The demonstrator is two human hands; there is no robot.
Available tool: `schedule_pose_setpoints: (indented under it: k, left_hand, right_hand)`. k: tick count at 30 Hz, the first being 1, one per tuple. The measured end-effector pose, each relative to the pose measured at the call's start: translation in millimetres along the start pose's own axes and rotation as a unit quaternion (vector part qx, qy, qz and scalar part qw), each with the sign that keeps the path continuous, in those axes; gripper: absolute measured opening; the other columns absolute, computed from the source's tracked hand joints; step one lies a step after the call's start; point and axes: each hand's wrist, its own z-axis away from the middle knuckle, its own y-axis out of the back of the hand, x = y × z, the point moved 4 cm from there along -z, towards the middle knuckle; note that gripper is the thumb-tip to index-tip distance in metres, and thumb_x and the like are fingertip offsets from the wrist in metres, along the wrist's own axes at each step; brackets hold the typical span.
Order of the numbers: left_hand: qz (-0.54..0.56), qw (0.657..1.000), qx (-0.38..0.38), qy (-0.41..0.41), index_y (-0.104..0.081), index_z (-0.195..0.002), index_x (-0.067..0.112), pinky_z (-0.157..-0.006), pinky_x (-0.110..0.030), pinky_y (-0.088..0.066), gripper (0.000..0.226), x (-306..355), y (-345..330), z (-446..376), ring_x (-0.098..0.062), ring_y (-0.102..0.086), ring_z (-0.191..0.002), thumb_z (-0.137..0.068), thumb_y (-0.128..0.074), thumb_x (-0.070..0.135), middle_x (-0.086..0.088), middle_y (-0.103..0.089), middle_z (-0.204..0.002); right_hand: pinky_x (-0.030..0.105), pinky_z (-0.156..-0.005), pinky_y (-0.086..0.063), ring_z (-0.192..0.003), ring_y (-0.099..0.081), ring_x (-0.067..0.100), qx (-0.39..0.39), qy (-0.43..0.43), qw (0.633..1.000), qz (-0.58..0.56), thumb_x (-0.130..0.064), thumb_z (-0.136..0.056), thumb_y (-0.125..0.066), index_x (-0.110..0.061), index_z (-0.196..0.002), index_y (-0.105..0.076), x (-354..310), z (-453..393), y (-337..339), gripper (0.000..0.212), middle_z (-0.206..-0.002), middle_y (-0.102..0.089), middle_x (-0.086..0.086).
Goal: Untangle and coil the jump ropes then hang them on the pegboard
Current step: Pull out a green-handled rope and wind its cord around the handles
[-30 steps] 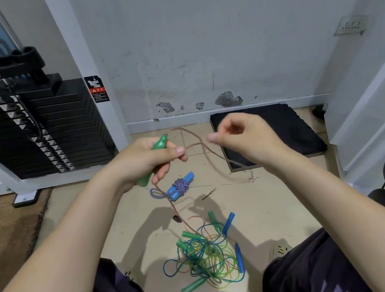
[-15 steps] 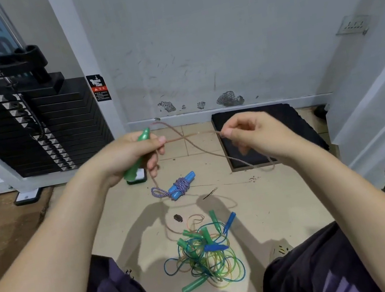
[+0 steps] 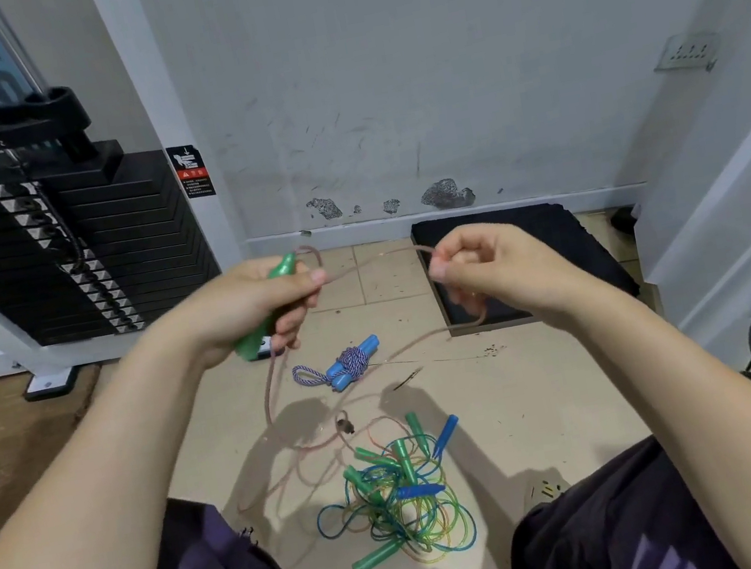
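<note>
Coiling is the step in hand — my left hand point(image 3: 256, 300) grips the green handle point(image 3: 267, 308), my right hand point(image 3: 490, 264) pinches the pink rope point(image 3: 374, 262) stretched between them above the floor — next, I judge, laying that span against the handle.

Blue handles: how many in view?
4. Two bundled together in the wrapped rope mid-floor; two in the tangled pile, at its upper right and centre. More may be buried.
</note>
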Motion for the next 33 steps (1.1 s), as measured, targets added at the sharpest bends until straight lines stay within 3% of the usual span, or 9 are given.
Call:
schedule_pose_setpoints:
  k: [3, 6, 10, 14, 18, 21, 26, 31, 33]
  left_hand:
    - [-0.001, 1.0, -0.019, -0.004, -0.059, -0.074, 0.017, -0.043, -0.022, -0.028, 0.025, -2, -38, -6, -0.01, -0.025, -0.035, -0.088, -0.066, 0.037, 0.004, -0.031, -0.044]
    - [0.005, 0.999, -0.031, 0.003, -0.052, -0.076, 0.017, -0.045, -0.025, -0.021, 0.023, -3, -56, -9, -0.009, -0.023, -0.037, -0.095, -0.063, 0.024, 0.003, -0.029, -0.047]
    - [-0.014, 1.0, 0.006, -0.005, -0.058, -0.074, 0.015, -0.046, -0.025, -0.026, 0.027, 4, -41, -6, -0.011, -0.024, -0.036, -0.094, -0.064, 0.031, 0.003, -0.031, -0.045]
    - [0.01, 0.999, 0.047, -0.023, -0.06, -0.066, 0.016, -0.044, -0.023, -0.033, 0.032, 4, -28, -5, -0.013, -0.026, -0.034, -0.092, -0.066, 0.034, 0.002, -0.035, -0.043]
    - [-0.02, 1.0, 0.001, -0.023, -0.067, -0.066, 0.021, -0.048, -0.025, -0.034, 0.031, 1, -42, -6, -0.012, -0.029, -0.037, -0.093, -0.065, 0.035, 0.001, -0.041, -0.046]
    - [-0.025, 0.999, -0.033, -0.025, -0.065, -0.06, 0.022, -0.048, -0.024, -0.034, 0.034, 3, -51, -5, -0.012, -0.032, -0.038, -0.092, -0.065, 0.035, 0.001, -0.043, -0.047]
    - [0.062, 0.982, 0.17, -0.061, -0.053, -0.049, 0.019, -0.049, -0.026, -0.033, 0.045, 21, 23, 9, -0.012, -0.029, -0.037, -0.088, -0.064, 0.038, 0.006, -0.035, -0.044]
    - [0.02, 0.99, 0.126, -0.052, -0.054, -0.055, 0.021, -0.042, -0.02, -0.029, 0.038, 12, 5, 8, -0.01, -0.027, -0.035, -0.085, -0.067, 0.04, 0.005, -0.035, -0.046]
    - [0.0, 0.996, 0.079, -0.046, -0.051, -0.056, 0.022, -0.038, -0.017, -0.029, 0.038, 8, -20, 3, -0.011, -0.026, -0.036, -0.085, -0.068, 0.04, 0.004, -0.033, -0.046]
  right_hand:
    - [0.024, -0.05, -0.041, -0.051, -0.052, 0.018, -0.071, -0.009, 0.996, -0.044, -0.009, -0.082, -0.077, -0.013, -0.1, -0.057, 0, 2, -31, 0.027, -0.068, -0.064, 0.004]
    - [0.019, -0.046, -0.037, -0.05, -0.048, 0.01, -0.071, 0.021, 0.996, -0.048, -0.007, -0.078, -0.081, -0.016, -0.093, -0.057, -3, 0, -49, 0.029, -0.072, -0.06, 0.004]
    - [0.024, -0.055, -0.049, -0.055, -0.057, 0.015, -0.004, 0.058, 0.996, -0.072, -0.011, -0.074, -0.083, -0.015, -0.087, -0.062, -7, -3, -34, 0.025, -0.072, -0.064, 0.002]
    - [0.035, -0.065, -0.041, -0.063, -0.053, 0.023, 0.013, 0.029, 0.999, -0.003, -0.039, -0.068, -0.086, -0.014, -0.072, -0.072, -1, -1, -20, 0.029, -0.063, -0.067, 0.008]
    - [0.017, -0.052, -0.041, -0.056, -0.056, 0.015, -0.045, 0.014, 0.999, 0.001, -0.025, -0.075, -0.085, -0.01, -0.08, -0.071, 1, 0, -38, 0.021, -0.056, -0.059, 0.002]
    - [0.021, -0.044, -0.029, -0.046, -0.033, 0.012, -0.058, 0.019, 0.998, 0.023, -0.025, -0.08, -0.08, -0.011, -0.074, -0.068, -1, 0, -49, 0.019, -0.047, -0.038, -0.008]
    - [0.03, -0.051, -0.017, -0.05, -0.023, 0.025, 0.009, 0.033, 0.999, 0.021, -0.04, -0.088, -0.07, -0.025, -0.084, -0.078, -10, -1, -17, 0.017, -0.05, -0.036, 0.004]
    - [0.032, -0.054, -0.037, -0.045, -0.047, 0.017, -0.013, 0.023, 1.0, 0.006, -0.034, -0.084, -0.075, -0.019, -0.086, -0.074, -7, 0, -12, 0.015, -0.056, -0.054, 0.004]
    - [0.021, -0.051, -0.042, -0.046, -0.052, 0.015, -0.053, 0.015, 0.998, -0.006, -0.027, -0.084, -0.077, -0.018, -0.087, -0.072, -6, 0, -28, 0.01, -0.061, -0.059, 0.006]
